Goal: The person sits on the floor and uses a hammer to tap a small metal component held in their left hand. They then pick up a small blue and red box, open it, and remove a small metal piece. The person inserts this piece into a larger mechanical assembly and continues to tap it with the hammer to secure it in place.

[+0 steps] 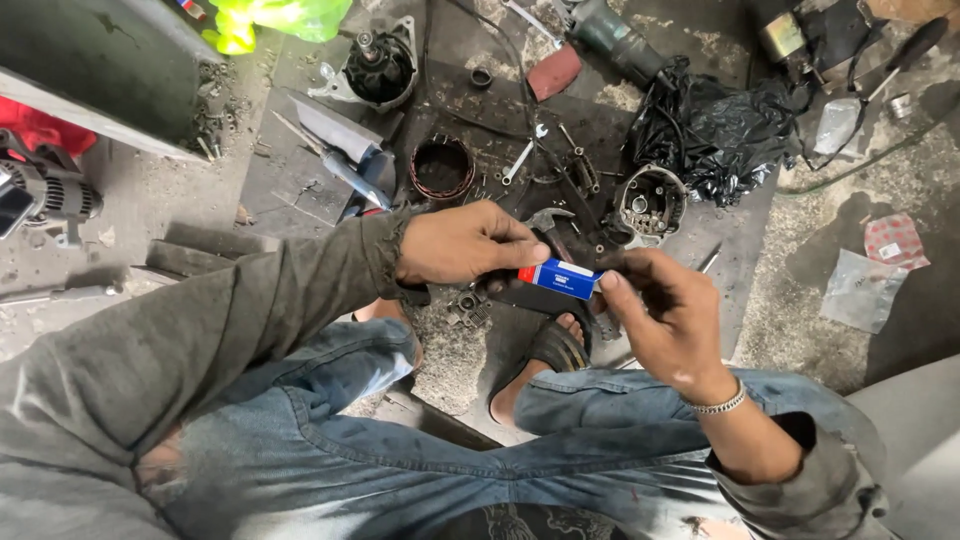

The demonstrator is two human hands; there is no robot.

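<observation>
At the centre of the frame a small oblong box (559, 279), blue with a red end and a white panel, is held level between both hands; its left end is pinched by the left hand (462, 243), its right end by the right hand (668, 313); a dark metal housing (650, 204) is seen on the floor beyond.

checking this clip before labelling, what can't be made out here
Head view only:
- Small box: both ends covered by left hand and right hand; contents unseen.
- Alternator: cut off by the left edge.
- Foot in sandal: heel hidden behind the knee.
- Small parts by the wrench: too small to identify.
</observation>
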